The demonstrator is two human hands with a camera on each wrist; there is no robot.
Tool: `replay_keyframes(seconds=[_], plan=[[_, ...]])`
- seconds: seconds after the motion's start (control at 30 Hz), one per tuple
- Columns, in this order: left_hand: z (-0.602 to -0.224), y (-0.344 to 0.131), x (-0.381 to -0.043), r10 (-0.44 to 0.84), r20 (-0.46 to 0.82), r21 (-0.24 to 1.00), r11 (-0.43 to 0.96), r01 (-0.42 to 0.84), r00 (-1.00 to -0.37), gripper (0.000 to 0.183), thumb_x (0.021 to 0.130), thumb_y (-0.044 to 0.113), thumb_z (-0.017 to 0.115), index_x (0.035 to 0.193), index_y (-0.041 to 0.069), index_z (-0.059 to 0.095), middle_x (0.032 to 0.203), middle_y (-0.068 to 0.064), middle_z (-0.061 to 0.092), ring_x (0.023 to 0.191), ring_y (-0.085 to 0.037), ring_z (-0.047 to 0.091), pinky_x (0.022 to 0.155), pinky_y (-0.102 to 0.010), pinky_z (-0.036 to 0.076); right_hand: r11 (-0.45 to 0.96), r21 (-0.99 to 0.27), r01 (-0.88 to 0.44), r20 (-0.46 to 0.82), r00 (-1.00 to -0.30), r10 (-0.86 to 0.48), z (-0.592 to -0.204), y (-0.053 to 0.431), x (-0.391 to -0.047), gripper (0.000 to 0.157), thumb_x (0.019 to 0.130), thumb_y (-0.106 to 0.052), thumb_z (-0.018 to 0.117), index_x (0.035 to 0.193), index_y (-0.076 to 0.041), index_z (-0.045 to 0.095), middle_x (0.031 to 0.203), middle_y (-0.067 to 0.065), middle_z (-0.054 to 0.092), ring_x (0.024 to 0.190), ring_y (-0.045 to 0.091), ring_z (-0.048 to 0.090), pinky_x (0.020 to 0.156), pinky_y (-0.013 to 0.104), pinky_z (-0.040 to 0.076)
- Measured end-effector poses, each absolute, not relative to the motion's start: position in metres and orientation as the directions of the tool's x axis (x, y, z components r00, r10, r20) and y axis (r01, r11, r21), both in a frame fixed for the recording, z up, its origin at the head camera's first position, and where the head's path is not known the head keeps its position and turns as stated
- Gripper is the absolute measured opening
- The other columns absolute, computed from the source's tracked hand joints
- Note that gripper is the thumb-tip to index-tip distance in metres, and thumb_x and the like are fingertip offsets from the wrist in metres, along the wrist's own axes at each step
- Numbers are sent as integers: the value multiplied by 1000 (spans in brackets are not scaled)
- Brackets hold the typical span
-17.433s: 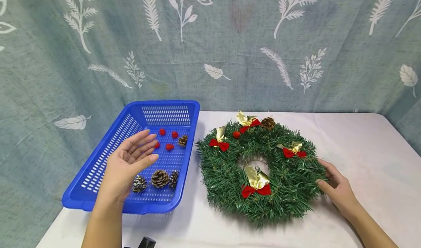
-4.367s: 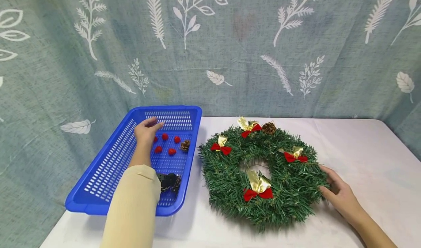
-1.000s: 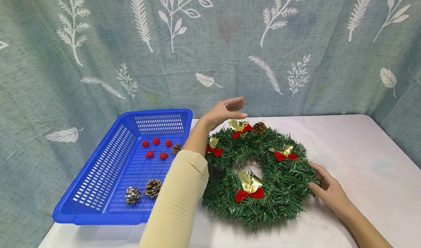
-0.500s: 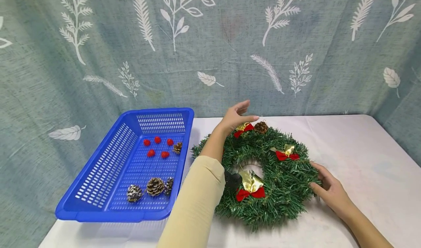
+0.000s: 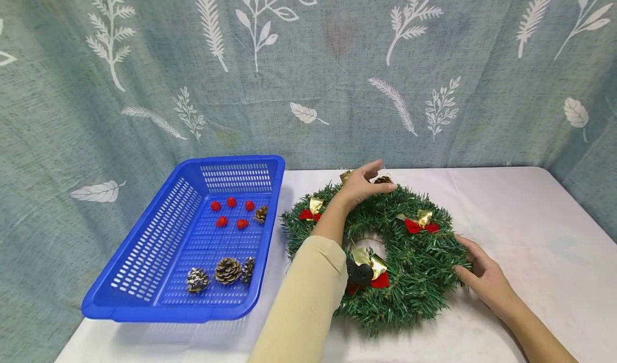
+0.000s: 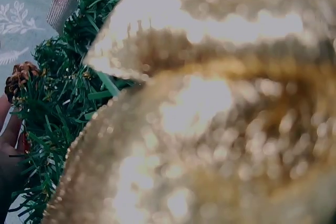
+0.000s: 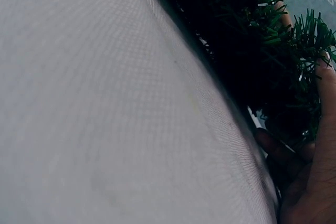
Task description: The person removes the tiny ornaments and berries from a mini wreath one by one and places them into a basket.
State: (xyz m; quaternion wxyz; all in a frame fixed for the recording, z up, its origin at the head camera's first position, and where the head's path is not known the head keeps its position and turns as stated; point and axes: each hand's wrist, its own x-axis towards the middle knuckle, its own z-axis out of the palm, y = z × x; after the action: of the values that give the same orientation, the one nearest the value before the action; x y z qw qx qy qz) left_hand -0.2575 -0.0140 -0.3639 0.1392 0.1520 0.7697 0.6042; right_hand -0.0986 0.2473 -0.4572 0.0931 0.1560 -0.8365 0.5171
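Note:
A green artificial wreath with red and gold bows lies on the table. My left hand reaches over its far side, covering most of the back bow. Thumb and fingers stand apart on either side of a brown pine cone set in the greenery. In the left wrist view that pine cone shows right beside the fingers, while a blurred gold bow fills most of the picture. My right hand grips the wreath's right edge, thumb uppermost; in the right wrist view its fingers reach under the greenery.
A blue plastic basket stands left of the wreath. Inside it lie several red berries and several pine cones. A patterned curtain hangs behind the white-covered table.
A red berry seen on the wreath in the oldest frame is gone from it. My left hand has moved from the basket to the wreath and down around the pine cone. The right hand stays put.

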Motion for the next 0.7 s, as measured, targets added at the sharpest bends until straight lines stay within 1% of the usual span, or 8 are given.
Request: replay_keyframes(seconds=[0.13,0.33,0.57,0.7], plan=[[-367,-14,-256,380,-31,968,240,67,-925,70,85,18,71,146,20,37,149,-3,39,135,-22,37,106,-39,39,410,-834,-369,330,-930,-164,-457,247,-99,62,90,5,53,146,-12,33,86,3,29,59,9,29,48,29,28],[-373,-11,-258,347,-55,935,346,73,-936,71,82,21,74,144,18,41,143,-5,45,131,-21,42,104,-37,42,386,-844,-373,330,-928,-174,-457,247,-99,63,90,7,52,147,-13,32,85,4,29,59,9,30,48,29,29],[-372,-11,-259,341,-53,928,364,80,-939,58,83,20,74,136,14,52,140,-7,49,130,-24,43,103,-38,42,399,-838,-373,330,-928,-175,-457,248,-99,62,91,6,52,147,-12,33,86,3,29,59,10,30,48,29,29],[-370,-12,-259,339,-51,917,388,90,-940,55,83,22,73,134,14,55,138,-7,51,129,-24,45,102,-38,43,389,-839,-381,337,-924,-179,-456,247,-99,62,90,6,52,146,-12,33,87,2,29,60,10,30,48,30,29]])
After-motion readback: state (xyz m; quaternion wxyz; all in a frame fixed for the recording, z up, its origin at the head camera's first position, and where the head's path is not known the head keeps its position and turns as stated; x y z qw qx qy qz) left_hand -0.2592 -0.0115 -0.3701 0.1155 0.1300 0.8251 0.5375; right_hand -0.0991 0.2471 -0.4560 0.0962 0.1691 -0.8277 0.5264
